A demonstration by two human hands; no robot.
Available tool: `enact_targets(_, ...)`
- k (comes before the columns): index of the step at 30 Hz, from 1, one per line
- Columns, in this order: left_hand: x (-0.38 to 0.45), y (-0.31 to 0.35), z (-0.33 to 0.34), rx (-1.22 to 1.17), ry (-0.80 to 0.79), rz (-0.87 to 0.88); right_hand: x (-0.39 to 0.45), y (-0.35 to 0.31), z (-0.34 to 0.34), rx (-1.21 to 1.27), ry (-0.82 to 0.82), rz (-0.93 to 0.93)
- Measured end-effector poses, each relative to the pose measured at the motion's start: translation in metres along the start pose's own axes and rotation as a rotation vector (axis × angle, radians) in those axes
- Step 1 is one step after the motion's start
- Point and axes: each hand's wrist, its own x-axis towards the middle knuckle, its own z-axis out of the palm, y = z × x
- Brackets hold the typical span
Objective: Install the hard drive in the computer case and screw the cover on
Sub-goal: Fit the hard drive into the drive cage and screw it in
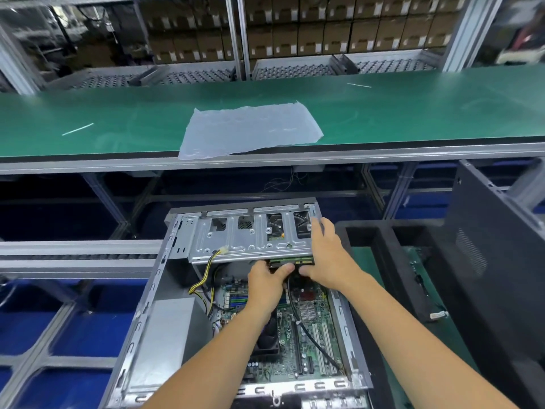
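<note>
Hands meet at centre frame over the open computer case (165, 290): the left hand (267, 283) pinches the near edge of the hard drive (290, 261) with its thumb on top, while the right hand (327, 255) lies spread against the metal drive cage (250, 237), thumb touching the drive. By my judgement the drive is only partly slid under the cage, and the dark cover (495, 246) leaning at the right is not yet fitted or screwed. Most of the drive is hidden by cage and hands, and no screws can be made out.
</note>
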Motion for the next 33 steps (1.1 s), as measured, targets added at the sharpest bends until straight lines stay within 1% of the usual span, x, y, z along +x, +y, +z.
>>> enact_targets(3,0.004,0.001,0.001,-0.023,0.020,-0.043,0.001,-0.004,0.004,0.013,0.093,0.052)
enact_targets(7,0.007,0.000,0.001,0.000,0.014,-0.048,0.000,-0.008,0.007,-0.029,0.121,0.068)
enact_targets(9,0.007,-0.001,0.001,-0.044,0.004,-0.047,-0.001,-0.007,0.007,0.020,0.130,0.103)
enact_targets(11,0.006,-0.002,-0.001,-0.093,-0.022,-0.045,-0.002,-0.004,0.004,0.164,0.107,0.173)
enact_targets(13,0.007,-0.004,-0.004,-0.097,-0.043,-0.033,-0.002,-0.001,0.001,0.294,0.023,0.236)
enact_targets(14,0.008,-0.004,-0.005,-0.102,-0.050,-0.031,-0.001,0.001,-0.001,0.309,-0.015,0.246)
enact_targets(16,0.009,-0.005,-0.005,-0.132,-0.072,-0.040,-0.001,0.003,-0.001,0.320,-0.033,0.240)
enact_targets(21,0.008,-0.006,-0.006,-0.204,-0.125,-0.112,-0.005,0.004,0.003,0.387,-0.015,0.265)
enact_targets(27,-0.001,-0.005,-0.010,-0.336,-0.173,-0.151,-0.018,0.000,0.008,0.411,0.003,0.318)
enact_targets(33,-0.018,0.000,-0.011,-0.348,-0.154,-0.166,-0.032,-0.003,0.010,0.430,0.010,0.330)
